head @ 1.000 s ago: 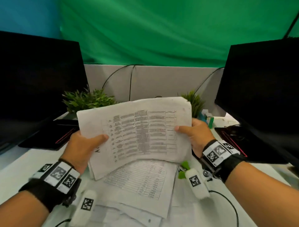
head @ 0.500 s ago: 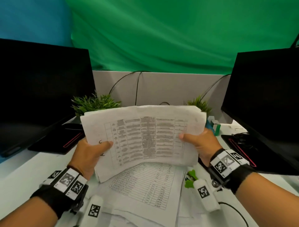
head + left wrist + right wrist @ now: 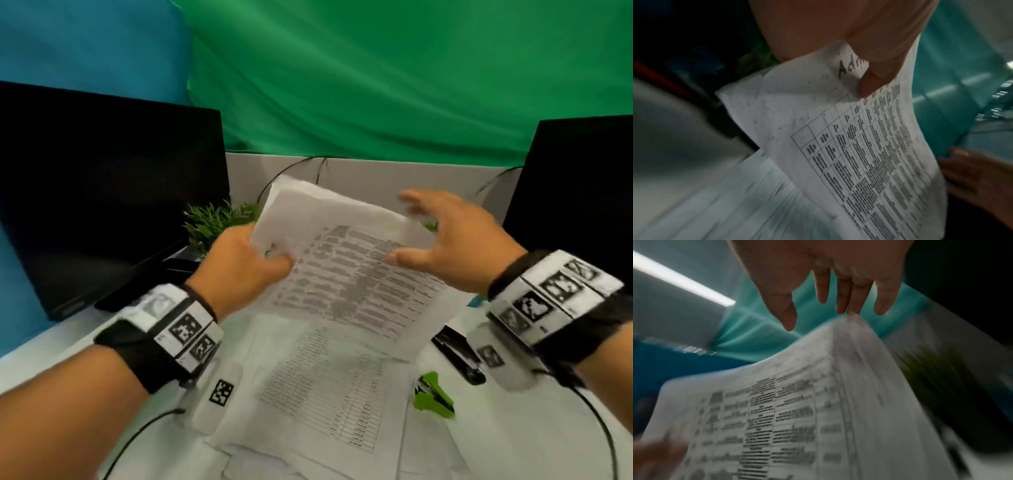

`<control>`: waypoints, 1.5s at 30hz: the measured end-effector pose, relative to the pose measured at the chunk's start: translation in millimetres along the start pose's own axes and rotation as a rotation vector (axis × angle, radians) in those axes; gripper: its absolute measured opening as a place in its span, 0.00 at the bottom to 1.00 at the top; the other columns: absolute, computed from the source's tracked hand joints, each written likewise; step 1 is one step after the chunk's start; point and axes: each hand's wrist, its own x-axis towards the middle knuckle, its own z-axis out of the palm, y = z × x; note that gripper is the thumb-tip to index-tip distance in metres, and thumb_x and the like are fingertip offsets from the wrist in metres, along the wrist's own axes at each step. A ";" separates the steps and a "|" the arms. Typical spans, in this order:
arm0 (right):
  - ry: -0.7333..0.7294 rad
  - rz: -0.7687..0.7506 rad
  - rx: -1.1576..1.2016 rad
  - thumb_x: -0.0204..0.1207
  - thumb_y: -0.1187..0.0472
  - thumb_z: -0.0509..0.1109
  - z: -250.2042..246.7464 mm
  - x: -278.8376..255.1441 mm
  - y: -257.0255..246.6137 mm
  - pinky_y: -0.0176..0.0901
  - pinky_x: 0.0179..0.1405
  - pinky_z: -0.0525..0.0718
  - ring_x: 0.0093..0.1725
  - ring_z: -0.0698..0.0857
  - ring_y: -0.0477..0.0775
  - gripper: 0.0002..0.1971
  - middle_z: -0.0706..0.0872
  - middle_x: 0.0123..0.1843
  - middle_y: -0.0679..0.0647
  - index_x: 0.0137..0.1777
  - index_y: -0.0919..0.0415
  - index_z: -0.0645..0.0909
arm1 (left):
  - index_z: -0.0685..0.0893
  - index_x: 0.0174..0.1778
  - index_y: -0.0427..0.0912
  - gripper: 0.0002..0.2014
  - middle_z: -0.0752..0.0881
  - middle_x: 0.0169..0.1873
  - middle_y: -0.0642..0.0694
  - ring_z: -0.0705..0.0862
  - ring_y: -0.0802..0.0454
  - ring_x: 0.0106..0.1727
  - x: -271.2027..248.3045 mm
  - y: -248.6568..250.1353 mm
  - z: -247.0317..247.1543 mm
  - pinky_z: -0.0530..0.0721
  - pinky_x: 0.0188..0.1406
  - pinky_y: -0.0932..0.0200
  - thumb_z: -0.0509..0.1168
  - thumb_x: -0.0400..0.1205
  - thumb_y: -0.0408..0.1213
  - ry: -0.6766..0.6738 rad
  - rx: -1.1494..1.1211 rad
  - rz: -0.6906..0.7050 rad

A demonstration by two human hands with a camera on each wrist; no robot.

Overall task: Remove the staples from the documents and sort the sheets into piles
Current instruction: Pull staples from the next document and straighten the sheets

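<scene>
Left hand (image 3: 245,270) pinches document (image 3: 349,274) above paper pile (image 3: 308,404); right hand (image 3: 459,243) released, fingers spread. Step: staple check. Next: grab remover (image 3: 433,397) right of pile.

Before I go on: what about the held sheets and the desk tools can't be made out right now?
- Staple on the held document: none visible in any view; left hand covers one corner.
- Handwritten word, left wrist view: thumb hides its end.
- Table text: blurred everywhere.
- Black tool, head view: the right wrist band partly hides it.
- Green staple remover: small, blurred.
</scene>
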 end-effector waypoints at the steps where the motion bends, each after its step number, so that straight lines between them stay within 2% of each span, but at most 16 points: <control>1: -0.070 -0.009 0.072 0.71 0.43 0.79 -2.2 4.4 -6.9 0.51 0.59 0.86 0.54 0.88 0.44 0.22 0.89 0.57 0.41 0.64 0.41 0.82 | 0.90 0.49 0.44 0.04 0.93 0.45 0.48 0.92 0.55 0.47 2.1 13.7 -2.9 0.93 0.41 0.59 0.74 0.81 0.32 -0.031 0.044 0.072; 3: -0.045 -0.007 0.269 0.75 0.50 0.78 -7.5 9.4 -12.1 0.51 0.45 0.89 0.37 0.89 0.46 0.05 0.92 0.40 0.45 0.47 0.48 0.89 | 0.89 0.45 0.51 0.07 0.91 0.42 0.52 0.90 0.61 0.43 7.4 36.2 -10.5 0.91 0.39 0.63 0.74 0.80 0.32 0.024 0.123 0.206; 5: 0.059 0.014 0.444 0.77 0.56 0.77 -18.3 10.3 -11.7 0.60 0.47 0.91 0.41 0.92 0.59 0.05 0.94 0.43 0.55 0.49 0.54 0.90 | 0.85 0.45 0.52 0.08 0.89 0.41 0.50 0.87 0.62 0.41 19.4 43.0 -22.1 0.86 0.39 0.72 0.76 0.78 0.35 0.274 0.157 0.266; 7: 0.088 0.055 0.742 0.78 0.62 0.76 -29.0 6.9 -9.3 0.65 0.53 0.90 0.50 0.92 0.65 0.09 0.93 0.51 0.62 0.56 0.62 0.89 | 0.82 0.58 0.51 0.19 0.89 0.54 0.52 0.88 0.59 0.53 30.4 37.1 -29.7 0.85 0.48 0.71 0.79 0.73 0.41 0.441 0.019 0.155; 9: 0.015 0.115 1.066 0.80 0.67 0.72 -29.4 3.5 -6.1 0.68 0.57 0.89 0.57 0.90 0.70 0.14 0.91 0.57 0.69 0.64 0.70 0.83 | 0.83 0.69 0.44 0.26 0.91 0.62 0.48 0.90 0.53 0.58 35.7 32.5 -26.4 0.87 0.61 0.54 0.79 0.74 0.42 0.223 -0.377 -0.039; 11: -0.042 0.173 1.246 0.81 0.69 0.70 -20.7 1.6 -1.9 0.67 0.57 0.88 0.59 0.89 0.73 0.17 0.88 0.61 0.72 0.68 0.74 0.79 | 0.84 0.73 0.44 0.20 0.90 0.65 0.43 0.90 0.48 0.60 30.3 34.1 -12.7 0.89 0.63 0.47 0.69 0.83 0.38 -0.059 -0.652 -0.207; 14: -0.093 0.244 1.332 0.80 0.68 0.71 -4.2 1.1 11.6 0.60 0.52 0.90 0.57 0.90 0.70 0.20 0.89 0.59 0.72 0.70 0.76 0.76 | 0.84 0.71 0.43 0.16 0.93 0.60 0.43 0.93 0.46 0.58 20.4 36.2 8.1 0.94 0.46 0.47 0.60 0.88 0.32 -0.136 -0.750 -0.298; 17: -0.238 0.331 1.208 0.81 0.58 0.71 7.1 -2.5 36.3 0.49 0.41 0.91 0.46 0.92 0.60 0.19 0.91 0.52 0.65 0.66 0.70 0.80 | 0.85 0.69 0.44 0.14 0.94 0.55 0.44 0.94 0.44 0.53 16.2 25.8 18.0 0.94 0.46 0.44 0.63 0.88 0.32 -0.025 -0.628 -0.349; 21: -0.366 0.408 -0.001 0.77 0.36 0.67 38.6 3.6 93.7 0.46 0.46 0.82 0.51 0.87 0.60 0.24 0.87 0.47 0.56 0.51 0.59 0.84 | 0.89 0.56 0.51 0.10 0.94 0.51 0.44 0.94 0.40 0.50 12.4 11.0 15.5 0.91 0.53 0.37 0.66 0.85 0.32 0.136 -0.370 -0.336; 24: -0.492 0.463 -0.414 0.81 0.37 0.65 80.0 -9.0 120.5 0.47 0.56 0.84 0.59 0.85 0.61 0.29 0.86 0.61 0.59 0.66 0.63 0.79 | 0.91 0.50 0.49 0.10 0.95 0.43 0.46 0.95 0.40 0.44 10.6 19.0 15.3 0.93 0.48 0.39 0.67 0.84 0.30 0.143 -0.315 -0.298; 28: -0.592 0.540 -0.392 0.84 0.43 0.63 114.0 -24.5 128.6 0.45 0.66 0.79 0.70 0.81 0.59 0.26 0.82 0.72 0.59 0.72 0.62 0.76 | 0.92 0.47 0.46 0.11 0.95 0.40 0.48 0.95 0.43 0.40 9.0 31.9 17.2 0.93 0.45 0.37 0.66 0.83 0.27 0.109 -0.264 -0.243; 33: -0.421 0.629 -0.253 0.80 0.46 0.67 104.8 -18.4 141.7 0.43 0.54 0.83 0.60 0.85 0.58 0.21 0.85 0.62 0.58 0.65 0.59 0.78 | 0.92 0.48 0.48 0.12 0.95 0.41 0.51 0.95 0.46 0.39 7.1 35.5 15.9 0.94 0.42 0.39 0.66 0.84 0.28 0.100 -0.211 -0.158; 37: -0.076 0.747 0.482 0.67 0.65 0.80 84.0 -11.9 163.2 0.46 0.33 0.84 0.44 0.87 0.63 0.18 0.87 0.46 0.62 0.56 0.59 0.80 | 0.91 0.48 0.51 0.11 0.95 0.41 0.55 0.94 0.50 0.39 3.5 36.1 17.0 0.94 0.40 0.43 0.67 0.85 0.31 0.098 -0.183 -0.109; 40: 0.217 0.740 0.766 0.65 0.70 0.82 83.7 -12.3 169.7 0.53 0.34 0.88 0.44 0.88 0.67 0.20 0.88 0.47 0.64 0.55 0.58 0.81 | 0.91 0.48 0.51 0.10 0.95 0.43 0.53 0.95 0.49 0.41 1.8 33.1 19.2 0.94 0.42 0.40 0.67 0.85 0.32 0.102 -0.183 -0.113; 43: 0.124 0.809 0.623 0.62 0.69 0.83 101.5 -24.7 170.0 0.62 0.50 0.91 0.48 0.89 0.64 0.22 0.90 0.50 0.61 0.55 0.57 0.83 | 0.91 0.49 0.51 0.10 0.95 0.44 0.51 0.95 0.47 0.42 0.1 33.5 21.3 0.93 0.43 0.39 0.67 0.86 0.32 0.090 -0.196 -0.122; 45: -0.058 0.840 0.453 0.64 0.67 0.83 111.3 -38.5 163.8 0.54 0.52 0.89 0.48 0.89 0.59 0.21 0.90 0.50 0.58 0.57 0.58 0.82 | 0.91 0.49 0.51 0.10 0.95 0.44 0.53 0.95 0.49 0.42 -0.9 35.8 21.1 0.93 0.41 0.42 0.67 0.86 0.31 0.087 -0.201 -0.112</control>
